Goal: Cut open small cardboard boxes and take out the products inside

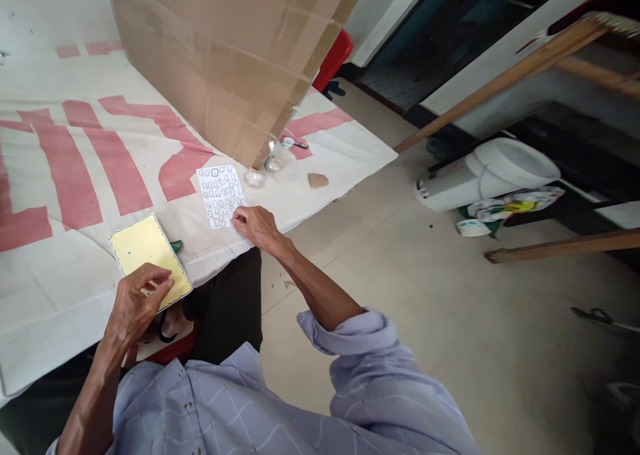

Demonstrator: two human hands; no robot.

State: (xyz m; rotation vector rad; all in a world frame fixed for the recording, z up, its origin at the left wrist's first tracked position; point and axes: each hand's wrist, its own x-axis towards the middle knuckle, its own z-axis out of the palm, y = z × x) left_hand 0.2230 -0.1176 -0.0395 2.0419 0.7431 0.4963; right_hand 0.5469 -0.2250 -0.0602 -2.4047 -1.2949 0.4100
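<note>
A yellow card [145, 242] with a scalloped white and blue border lies at the front edge of the cloth-covered table, a few small blue marks on its face. Over its lower part is my left hand [143, 292], with thumb and forefinger tips brought close together in a pinch; anything between them is too small to make out. To the right lies a white sheet [215, 195] printed with rows of small outlined shapes, one of them bolder blue. My right hand [256, 227] touches that sheet's lower right edge, its fingers curled closed, their tips partly hidden.
A large cardboard panel [210, 55] stands across the table [45, 288]. Beside its lower corner are small clear wrapped items [254, 178] and a brown scrap [317, 180]. A green object [176, 246] peeks out behind the card. A white bucket [520, 165] lies tipped to the right.
</note>
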